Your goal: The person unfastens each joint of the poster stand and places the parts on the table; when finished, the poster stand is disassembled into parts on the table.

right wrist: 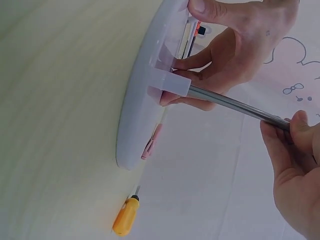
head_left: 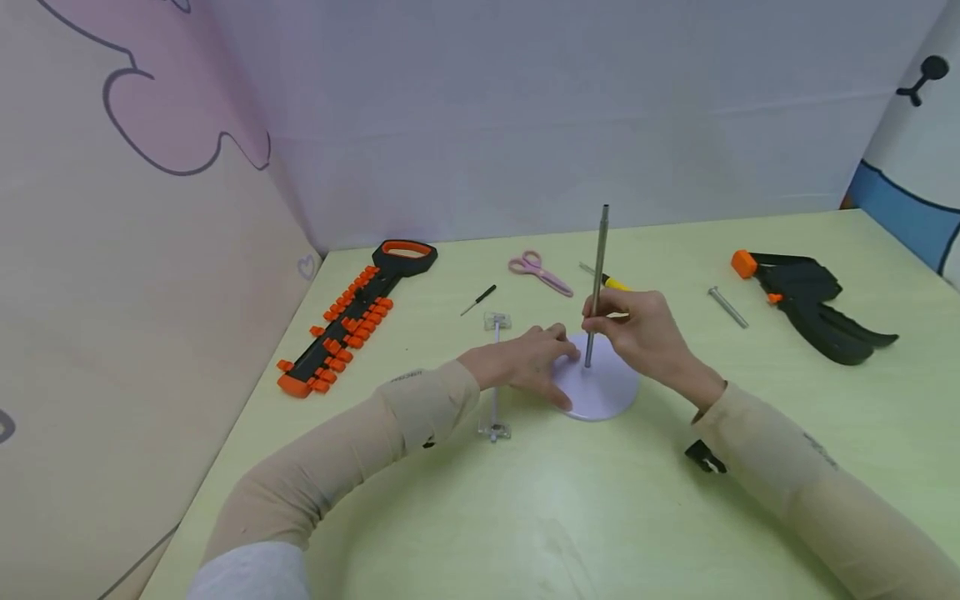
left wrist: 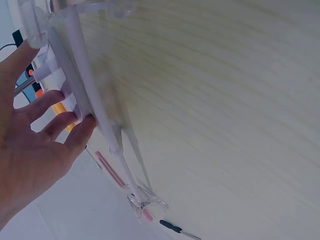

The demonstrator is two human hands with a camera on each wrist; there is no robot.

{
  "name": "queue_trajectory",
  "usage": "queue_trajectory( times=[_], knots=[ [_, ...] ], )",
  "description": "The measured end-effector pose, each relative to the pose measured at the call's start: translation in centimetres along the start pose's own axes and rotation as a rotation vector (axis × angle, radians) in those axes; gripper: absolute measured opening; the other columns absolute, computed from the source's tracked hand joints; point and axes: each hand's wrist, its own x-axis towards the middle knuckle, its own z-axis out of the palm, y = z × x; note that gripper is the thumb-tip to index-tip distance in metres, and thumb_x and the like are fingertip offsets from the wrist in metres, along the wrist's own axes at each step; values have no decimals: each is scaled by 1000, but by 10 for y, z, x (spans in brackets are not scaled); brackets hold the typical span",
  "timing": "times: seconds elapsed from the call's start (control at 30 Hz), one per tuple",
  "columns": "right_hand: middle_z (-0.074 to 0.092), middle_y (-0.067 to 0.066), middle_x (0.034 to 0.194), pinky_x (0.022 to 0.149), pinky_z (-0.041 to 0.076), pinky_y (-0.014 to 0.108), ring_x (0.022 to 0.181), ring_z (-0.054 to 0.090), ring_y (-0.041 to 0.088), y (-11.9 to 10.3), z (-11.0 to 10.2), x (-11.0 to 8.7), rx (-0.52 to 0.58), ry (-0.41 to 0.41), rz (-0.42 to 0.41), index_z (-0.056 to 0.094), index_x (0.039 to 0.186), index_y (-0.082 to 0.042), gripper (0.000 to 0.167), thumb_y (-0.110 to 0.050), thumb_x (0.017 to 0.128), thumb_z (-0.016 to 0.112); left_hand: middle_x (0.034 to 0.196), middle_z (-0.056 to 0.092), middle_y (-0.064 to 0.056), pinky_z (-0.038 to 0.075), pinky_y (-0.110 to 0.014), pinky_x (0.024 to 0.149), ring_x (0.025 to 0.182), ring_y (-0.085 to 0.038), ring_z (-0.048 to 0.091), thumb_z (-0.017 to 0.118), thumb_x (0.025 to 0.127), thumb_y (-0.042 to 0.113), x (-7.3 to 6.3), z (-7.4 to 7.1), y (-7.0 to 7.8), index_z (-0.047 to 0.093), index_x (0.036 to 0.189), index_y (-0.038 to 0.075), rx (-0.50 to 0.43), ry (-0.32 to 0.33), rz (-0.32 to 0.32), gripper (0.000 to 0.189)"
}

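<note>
A round white base disc (head_left: pixel 600 392) lies on the pale green table. A thin metal rod (head_left: pixel 597 267) stands upright in the socket (right wrist: pixel 172 85) at the disc's middle. My right hand (head_left: pixel 596 321) pinches the rod (right wrist: pixel 230 105) low down, between thumb and fingertips (right wrist: pixel 295 132). With fairly straight fingers, my left hand (head_left: pixel 551 354) rests on the disc's left side (right wrist: pixel 145 100). In the left wrist view its fingertips (left wrist: pixel 82 127) touch the disc's edge. A clear acrylic bar (head_left: pixel 495 375) lies on the table under my left wrist.
An orange and black tool rack (head_left: pixel 352 321) lies at the left by the wall. Behind the disc are pink scissors (head_left: pixel 540 271), a small black screwdriver (head_left: pixel 478 300) and a yellow-handled screwdriver (right wrist: pixel 125 217). A bolt (head_left: pixel 727 307) and a black clamp (head_left: pixel 810 300) lie at the right.
</note>
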Motion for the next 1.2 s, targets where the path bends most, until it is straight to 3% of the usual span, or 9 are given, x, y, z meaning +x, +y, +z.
queue_trajectory(
  times=[1.2],
  knots=[
    [65, 7, 82, 70, 54, 24, 75, 67, 19, -1, -5, 3, 17, -102, -17, 64, 88, 2, 19, 19, 79, 64, 129, 40, -5, 40, -26, 87, 107, -18, 40, 76, 75, 50, 0, -2, 1, 50, 136, 16, -23, -30, -18, 75]
  ],
)
